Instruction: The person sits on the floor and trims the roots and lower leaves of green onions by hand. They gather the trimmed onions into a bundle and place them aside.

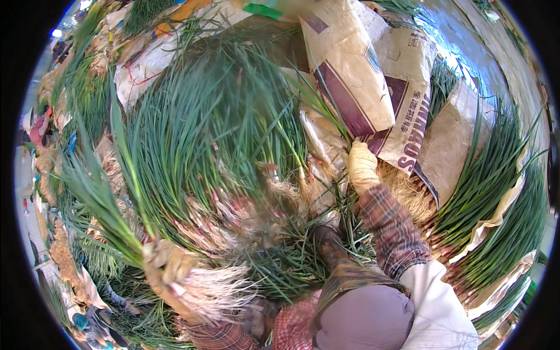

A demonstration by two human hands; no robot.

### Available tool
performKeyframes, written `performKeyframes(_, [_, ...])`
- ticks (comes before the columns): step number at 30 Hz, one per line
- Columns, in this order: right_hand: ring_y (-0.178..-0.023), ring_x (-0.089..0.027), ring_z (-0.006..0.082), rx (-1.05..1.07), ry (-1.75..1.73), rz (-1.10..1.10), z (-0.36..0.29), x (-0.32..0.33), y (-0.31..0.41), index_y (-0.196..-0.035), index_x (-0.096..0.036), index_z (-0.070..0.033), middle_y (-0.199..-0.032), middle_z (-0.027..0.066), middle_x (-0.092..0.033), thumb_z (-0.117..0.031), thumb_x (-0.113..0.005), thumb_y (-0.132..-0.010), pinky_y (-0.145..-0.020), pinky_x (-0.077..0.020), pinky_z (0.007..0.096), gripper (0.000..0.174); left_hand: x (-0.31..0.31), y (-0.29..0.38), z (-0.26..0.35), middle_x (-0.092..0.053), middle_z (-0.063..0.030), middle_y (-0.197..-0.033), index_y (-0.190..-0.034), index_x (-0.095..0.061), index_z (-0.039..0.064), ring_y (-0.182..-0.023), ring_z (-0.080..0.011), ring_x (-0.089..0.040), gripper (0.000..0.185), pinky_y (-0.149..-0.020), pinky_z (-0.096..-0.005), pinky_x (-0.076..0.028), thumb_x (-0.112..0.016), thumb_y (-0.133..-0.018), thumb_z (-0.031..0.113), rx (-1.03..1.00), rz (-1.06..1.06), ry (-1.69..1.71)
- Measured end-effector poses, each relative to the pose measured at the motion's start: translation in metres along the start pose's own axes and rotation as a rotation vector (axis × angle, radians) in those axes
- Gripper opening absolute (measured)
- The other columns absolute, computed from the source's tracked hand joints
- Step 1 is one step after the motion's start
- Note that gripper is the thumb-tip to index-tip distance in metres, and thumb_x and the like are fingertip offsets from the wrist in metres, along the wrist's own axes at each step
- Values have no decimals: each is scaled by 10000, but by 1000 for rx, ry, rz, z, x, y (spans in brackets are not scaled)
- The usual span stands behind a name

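Note:
My left hand, in a soiled tan glove, grips a bunch of green onions. Their leaves point up and left, and their pale stringy roots spread to the right. My right hand, in a yellowish glove, is at the lower edge of a printed woven sack. A few green onion stalks run down to its curled fingers; their lower ends are hidden by the hand. Between the hands lies a broad heap of green onions, roots towards me.
Loose leaves litter the ground around my boot. On the right, more green onions lie in rows between sack sheets, roots inward. Further heaps stand at the left, with a person beyond. A bent knee is below.

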State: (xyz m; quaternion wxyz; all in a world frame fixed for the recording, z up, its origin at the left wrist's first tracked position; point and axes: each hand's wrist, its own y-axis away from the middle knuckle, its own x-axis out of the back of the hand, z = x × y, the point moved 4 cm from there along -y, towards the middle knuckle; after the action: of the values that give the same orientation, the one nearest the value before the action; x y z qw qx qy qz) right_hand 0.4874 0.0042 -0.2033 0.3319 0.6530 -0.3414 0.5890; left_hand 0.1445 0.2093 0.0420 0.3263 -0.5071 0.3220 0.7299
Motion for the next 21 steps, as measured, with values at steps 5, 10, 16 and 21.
performKeyframes(5, [-792, -668, 350, 168, -430, -143, -28, -29, -4, -1051, -603, -63, -899, 202, -658, -153, -623, -871, -694, -531, 446, 202, 34, 7, -45, -630, -66, -837, -1223, -535, 24, -624, -89, -591, 329, -546, -280, -538, -616, -929, 149, -157, 518, -1])
performKeyframes(10, [-627, -659, 292, 313, -486, -124, -122, -5, 9, -833, -617, -56, -694, 160, -639, -305, -573, -944, -529, -511, 389, 276, 51, 15, -74, -609, -56, -972, -1224, -576, 40, -729, -112, -557, 316, -628, -281, -502, -626, -935, 156, -96, 619, -66])
performKeyframes(16, [-743, -678, 253, 97, -415, -679, -154, 0, -12, -873, -718, -35, -759, 126, -677, -459, -467, -972, -722, -542, 399, 503, 44, 18, -79, -628, -74, -1028, -1275, -543, 25, -770, -130, -575, 361, -654, -274, -509, -602, -937, 136, -78, 667, -202])
performKeyframes(21, [-579, -568, 142, 56, -550, -518, -91, 8, 5, -844, -625, -38, -674, 72, -592, -336, -575, -970, -549, -499, 304, 328, 38, 25, -75, -623, -113, -1141, -1354, -469, 18, -794, -121, -586, 446, -652, -252, -536, -589, -936, 116, -90, 585, -153])
